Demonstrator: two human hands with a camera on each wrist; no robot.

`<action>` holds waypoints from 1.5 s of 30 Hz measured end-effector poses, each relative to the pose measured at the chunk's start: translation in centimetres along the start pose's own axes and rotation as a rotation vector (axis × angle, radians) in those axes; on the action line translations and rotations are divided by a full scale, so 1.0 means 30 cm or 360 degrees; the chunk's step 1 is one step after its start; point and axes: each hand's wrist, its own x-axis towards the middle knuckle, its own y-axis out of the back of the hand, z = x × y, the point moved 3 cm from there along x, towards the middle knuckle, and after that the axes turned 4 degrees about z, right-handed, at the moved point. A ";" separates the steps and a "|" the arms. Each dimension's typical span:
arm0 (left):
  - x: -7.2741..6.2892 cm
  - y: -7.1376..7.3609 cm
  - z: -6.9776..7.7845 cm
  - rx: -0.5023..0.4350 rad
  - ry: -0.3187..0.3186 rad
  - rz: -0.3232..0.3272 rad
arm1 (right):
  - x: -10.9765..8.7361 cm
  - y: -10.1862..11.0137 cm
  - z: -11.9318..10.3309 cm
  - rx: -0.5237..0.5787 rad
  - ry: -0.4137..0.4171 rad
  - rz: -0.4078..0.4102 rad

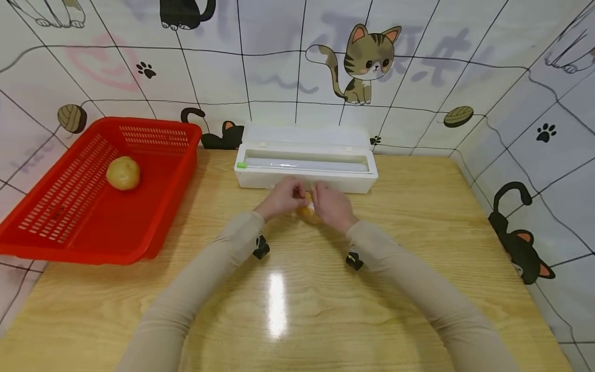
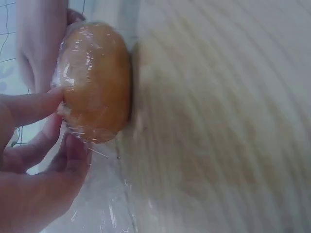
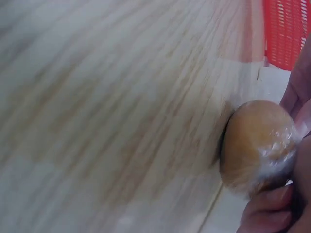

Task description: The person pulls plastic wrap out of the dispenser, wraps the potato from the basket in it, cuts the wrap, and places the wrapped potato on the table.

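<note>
A round yellow-brown potato [image 1: 308, 213], wrapped in clear cling film, sits on the table between my two hands. My left hand [image 1: 284, 198] pinches the cling film [image 2: 103, 201] at the potato's side, thumb and fingers together; loose film trails below it in the left wrist view. On the other side, my right hand [image 1: 333, 206] has its fingers curled at the gathered film, close against the potato [image 3: 255, 141]. The right fingertips are partly hidden. Just behind both hands stands a white cling film box [image 1: 304, 181], lid up, with a film roll inside.
At the left, a red plastic basket [image 1: 153, 222] holds one bare potato [image 1: 123, 173]. The wooden table [image 1: 418, 206] meets a cat-patterned wall covering [image 1: 279, 77] at the back and right. A green slider [image 1: 241, 165] sits at the box's left end.
</note>
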 end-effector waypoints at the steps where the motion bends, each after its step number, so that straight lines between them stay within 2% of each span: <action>1: -0.001 -0.002 0.004 0.0017 -0.0005 0.0016 | 0.000 0.005 -0.003 -0.0028 -0.0025 -0.0008; 4: -0.006 -0.011 0.018 0.0106 -0.0002 0.0051 | 0.003 0.015 -0.013 -0.0107 -0.0131 -0.0082; 7: -0.016 -0.015 0.035 0.0260 -0.0053 0.0065 | 0.007 0.014 -0.017 -0.0133 -0.0246 -0.0147; 10: -0.027 -0.009 0.035 0.0463 -0.0062 0.0031 | 0.010 0.008 -0.011 -0.0119 -0.0254 -0.0173; 14: -0.038 0.023 -0.006 0.0682 -0.0029 -0.0050 | 0.017 0.013 0.013 -0.0026 -0.0025 -0.0224; 17: -0.047 0.053 -0.045 0.0737 0.0002 -0.0108 | 0.019 0.017 0.031 0.0071 0.0187 -0.0267; 20: -0.058 0.074 -0.067 0.0698 0.0049 -0.0208 | 0.017 0.018 0.038 0.0173 0.0307 -0.0321; 28: -0.097 0.113 -0.098 0.0350 -0.0035 -0.0483 | 0.003 0.006 0.014 0.0362 0.0226 -0.0488; 34: -0.142 0.131 -0.124 0.0218 0.0108 -0.0641 | 0.012 -0.007 0.022 0.0494 0.0266 -0.0555; 37: -0.164 0.141 -0.139 0.0151 0.0184 -0.0696 | 0.019 -0.013 0.033 0.0506 0.0352 -0.0603; 40: -0.182 0.155 -0.146 0.0174 0.0203 -0.0746 | 0.029 -0.018 0.037 0.0510 0.0450 -0.0647; 43: -0.183 0.166 -0.143 0.0265 0.0204 -0.0722 | 0.036 -0.017 0.032 0.0537 0.0507 -0.0683; 45: -0.172 0.161 -0.134 0.0269 0.0211 -0.0681 | 0.040 -0.016 0.028 0.0537 0.0525 -0.0692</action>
